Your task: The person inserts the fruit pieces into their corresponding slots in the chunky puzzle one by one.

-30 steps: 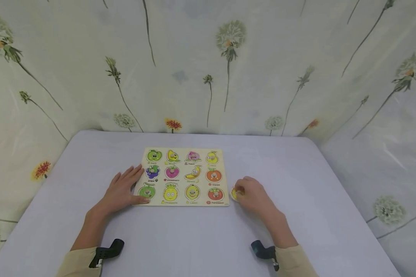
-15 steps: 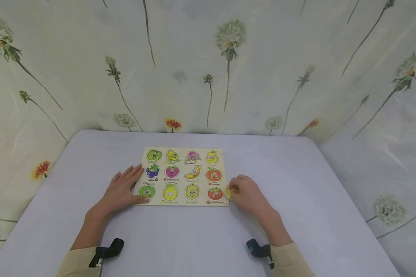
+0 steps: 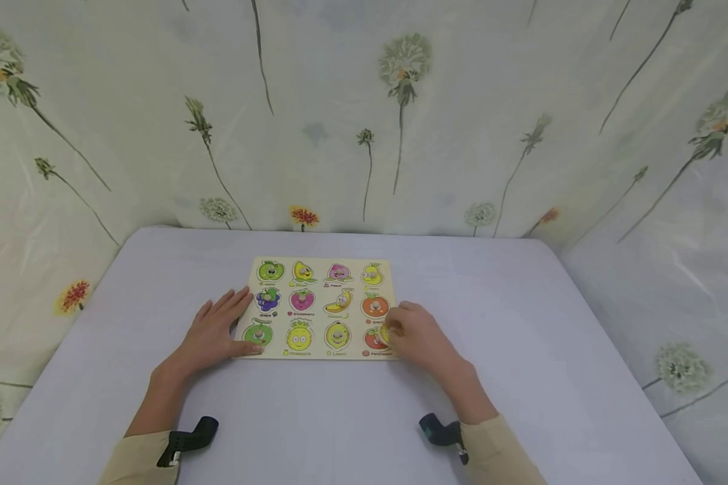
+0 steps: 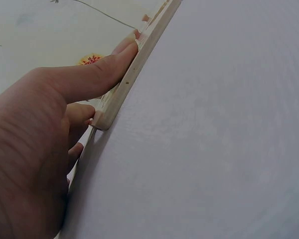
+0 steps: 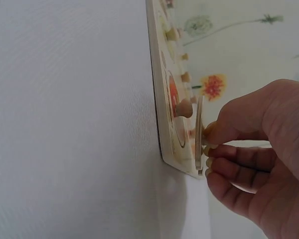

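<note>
A wooden fruit puzzle board [image 3: 319, 322] lies on the table, with knobbed pieces such as apple, grape, banana and lemon in it. The printed pineapple [image 3: 298, 337] in its front row shows no knob. My left hand [image 3: 209, 340] rests at the board's left edge, fingers extended, thumb over the front left corner by the melon piece [image 3: 257, 333]. My right hand [image 3: 421, 340] pinches a thin yellow puzzle piece [image 5: 199, 134] from its knob side, above the board's front right corner. The held piece partly covers the persimmon piece [image 3: 373, 339]; its picture is mostly hidden.
A white cloth covers the table [image 3: 315, 417]. Behind it hangs a backdrop [image 3: 327, 135] printed with dandelions. Each wrist carries a black camera mount, the left one [image 3: 195, 436] and the right one [image 3: 441, 431].
My right hand has carried the yellow puzzle piece leftward, from beside the board to over its front right corner. The left hand and the board stay put.
</note>
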{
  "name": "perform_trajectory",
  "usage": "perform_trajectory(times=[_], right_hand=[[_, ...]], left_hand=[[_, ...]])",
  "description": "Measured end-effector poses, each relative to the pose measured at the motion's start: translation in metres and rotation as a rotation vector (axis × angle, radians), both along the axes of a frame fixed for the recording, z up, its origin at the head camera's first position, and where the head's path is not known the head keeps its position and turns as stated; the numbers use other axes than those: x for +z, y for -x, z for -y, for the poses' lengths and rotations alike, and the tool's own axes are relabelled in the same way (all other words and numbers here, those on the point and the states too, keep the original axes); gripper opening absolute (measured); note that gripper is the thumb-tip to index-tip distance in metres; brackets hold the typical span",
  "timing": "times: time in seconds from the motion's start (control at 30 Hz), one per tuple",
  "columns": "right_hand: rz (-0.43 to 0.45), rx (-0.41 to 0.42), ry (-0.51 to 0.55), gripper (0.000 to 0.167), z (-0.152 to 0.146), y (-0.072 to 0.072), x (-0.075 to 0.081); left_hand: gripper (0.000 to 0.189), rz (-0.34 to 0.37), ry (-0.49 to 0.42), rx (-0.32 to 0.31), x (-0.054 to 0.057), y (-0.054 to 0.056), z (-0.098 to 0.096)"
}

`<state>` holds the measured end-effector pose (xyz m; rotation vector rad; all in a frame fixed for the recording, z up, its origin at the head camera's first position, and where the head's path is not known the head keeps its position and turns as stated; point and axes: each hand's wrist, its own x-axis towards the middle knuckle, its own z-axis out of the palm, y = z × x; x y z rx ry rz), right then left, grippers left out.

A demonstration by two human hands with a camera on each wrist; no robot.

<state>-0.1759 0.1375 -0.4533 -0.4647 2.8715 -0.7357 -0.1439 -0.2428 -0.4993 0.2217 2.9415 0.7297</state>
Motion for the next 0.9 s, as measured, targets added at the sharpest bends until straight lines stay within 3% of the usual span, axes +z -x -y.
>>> perform_trajectory(times=[0.9], right_hand=[[-0.058,0.138,0.031,0.016,0.038,0.0,0.002]], left_hand=[[0.11,0.014,-0.015,0.006,-0.004,0.002,0.001]])
